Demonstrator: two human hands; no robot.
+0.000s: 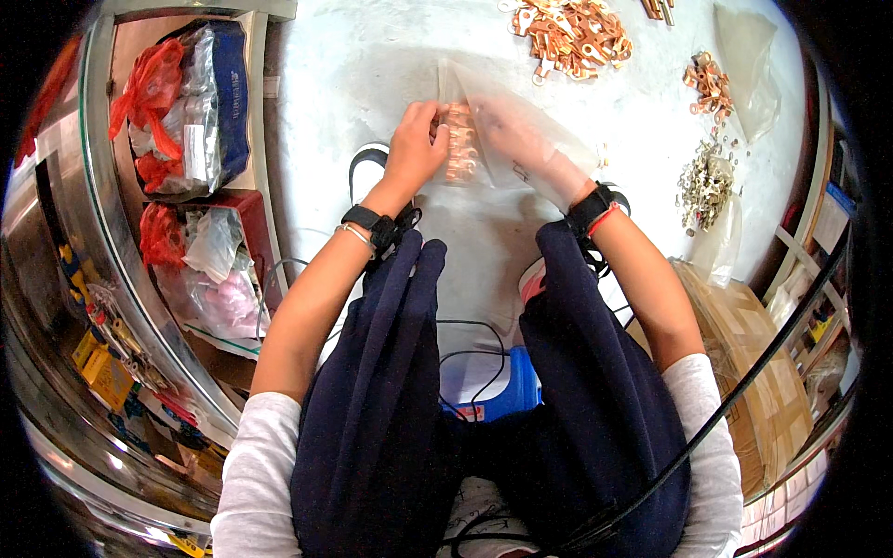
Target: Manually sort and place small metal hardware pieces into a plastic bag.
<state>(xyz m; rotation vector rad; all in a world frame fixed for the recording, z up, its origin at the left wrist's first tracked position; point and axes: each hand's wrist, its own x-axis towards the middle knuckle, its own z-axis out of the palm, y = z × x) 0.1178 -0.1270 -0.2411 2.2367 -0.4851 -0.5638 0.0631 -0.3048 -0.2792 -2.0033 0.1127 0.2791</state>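
Note:
Over the floor between my feet, a clear plastic bag (535, 149) hangs between my hands. A stacked column of copper cable lugs (460, 153) shows at its left side; whether every lug is inside the bag I cannot tell. My left hand (416, 144) is closed on the outer edge of the lugs, fingers curled and thumb against them. My right hand (516, 139) is seen through the plastic, which covers it to about the wrist. Its fingers reach toward the lugs, blurred by the film.
Beyond my hands lies a large pile of copper lugs (581, 42). To the right are a smaller lug pile (709, 86), a heap of small metal parts (704, 186) and an empty plastic bag (747, 70). A shelf with bagged goods (200, 112) stands left, a cardboard box (744, 353) right.

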